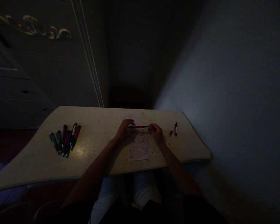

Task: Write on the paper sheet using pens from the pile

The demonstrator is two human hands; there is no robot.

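Observation:
A dark pen with a red section [141, 126] lies level between my two hands, above the table. My left hand [124, 129] grips its left end, thumb and fingers closed about it. At the other end, the fingers of my right hand [156, 132] are pinched on the pen. Below my hands lies a scribbled sheet of paper [140, 151], and a second piece of paper [132, 117] shows partly behind my left hand. Dim light hides the fine detail of the fingertips.
Several pens [66, 140] in green, red and dark colours lie grouped on the table's left. Two black-and-white pens [174, 129] rest to the right. The pale table [95, 137] stands by a wall [235, 93] on the right and a cabinet [56, 71] at the left.

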